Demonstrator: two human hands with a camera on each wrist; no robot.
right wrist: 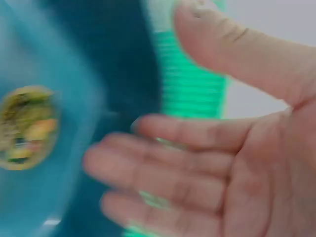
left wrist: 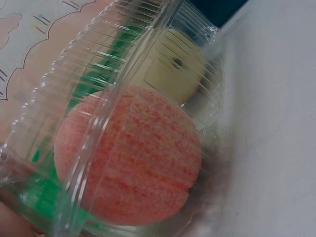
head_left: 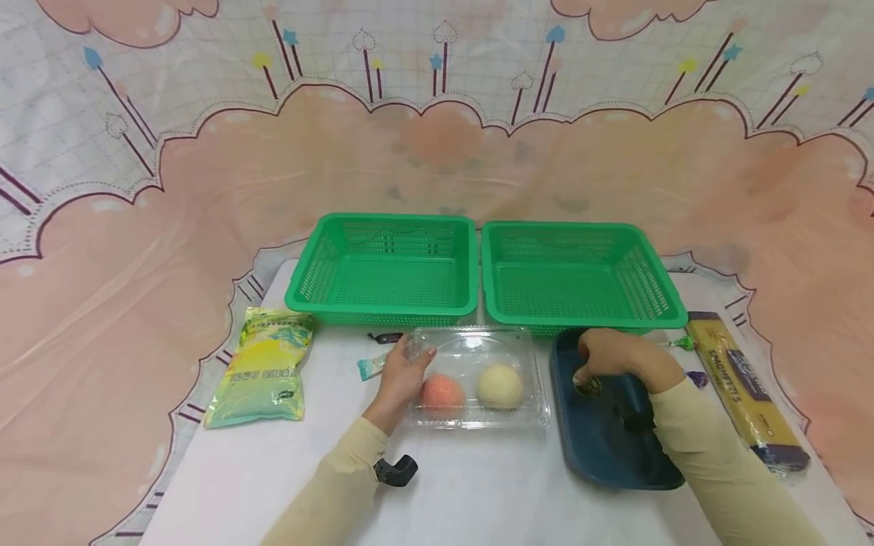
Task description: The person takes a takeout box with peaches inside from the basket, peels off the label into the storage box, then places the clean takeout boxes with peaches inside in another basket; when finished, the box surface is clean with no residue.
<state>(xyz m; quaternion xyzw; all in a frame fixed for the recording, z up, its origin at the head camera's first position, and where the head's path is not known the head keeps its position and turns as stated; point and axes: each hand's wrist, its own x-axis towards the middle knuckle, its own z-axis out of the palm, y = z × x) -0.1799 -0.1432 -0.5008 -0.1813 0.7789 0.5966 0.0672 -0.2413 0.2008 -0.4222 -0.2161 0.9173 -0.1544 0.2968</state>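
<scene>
My left hand (head_left: 404,373) grips the left end of a clear plastic clamshell box (head_left: 539,413), thumb on its lid. Inside lie a pink-red round fruit (head_left: 441,394) and a pale yellow one (head_left: 500,385). The left wrist view shows the pink fruit (left wrist: 133,163) close up behind the ribbed plastic (left wrist: 98,59), with the pale fruit (left wrist: 177,64) beyond. My right hand (head_left: 611,356) hovers over a dark blue tray (head_left: 601,447). Its fingers (right wrist: 197,168) are spread and hold nothing. A small round yellow-green item (head_left: 588,387) lies on the tray (right wrist: 98,59) by the fingertips, also seen as a blurred disc (right wrist: 27,127).
Two green mesh baskets (head_left: 382,309) (head_left: 672,311) stand side by side behind the box and tray. A yellow-green bag (head_left: 262,368) lies at the left and a spaghetti packet (head_left: 744,387) at the right edge. A small teal sachet (head_left: 371,367) and wrapped sweets (head_left: 683,343) lie near the baskets.
</scene>
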